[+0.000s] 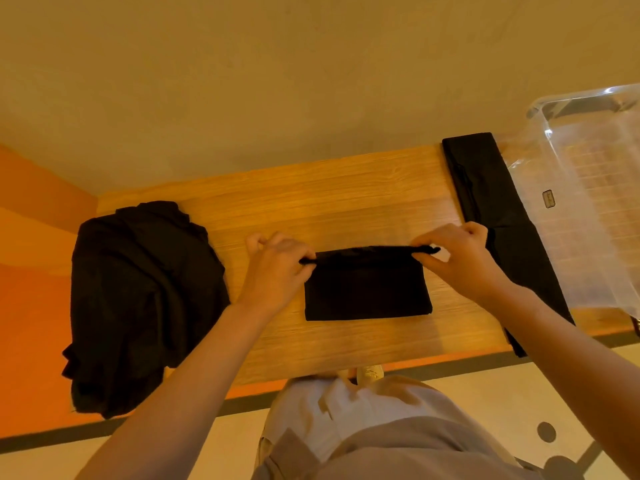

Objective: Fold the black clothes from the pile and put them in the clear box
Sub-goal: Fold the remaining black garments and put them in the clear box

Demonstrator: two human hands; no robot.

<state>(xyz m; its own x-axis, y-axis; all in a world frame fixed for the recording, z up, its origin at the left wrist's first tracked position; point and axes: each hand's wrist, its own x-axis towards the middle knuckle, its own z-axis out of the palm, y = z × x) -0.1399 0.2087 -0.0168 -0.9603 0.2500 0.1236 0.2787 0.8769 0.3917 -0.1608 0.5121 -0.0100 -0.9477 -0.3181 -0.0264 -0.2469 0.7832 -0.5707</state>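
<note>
A small folded black garment (367, 292) lies in the middle of the wooden table (346, 188). My left hand (277, 268) pinches its far left corner and my right hand (460, 258) pinches its far right corner, lifting that far edge a little off the table. A pile of crumpled black clothes (138, 299) sits at the table's left end and hangs over the front edge. The clear box (588, 202) stands at the right end, and nothing shows inside it.
A long folded black cloth (491, 209) lies along the left side of the clear box, running from the far edge over the front edge. A beige wall is behind the table. Orange and pale floor is below.
</note>
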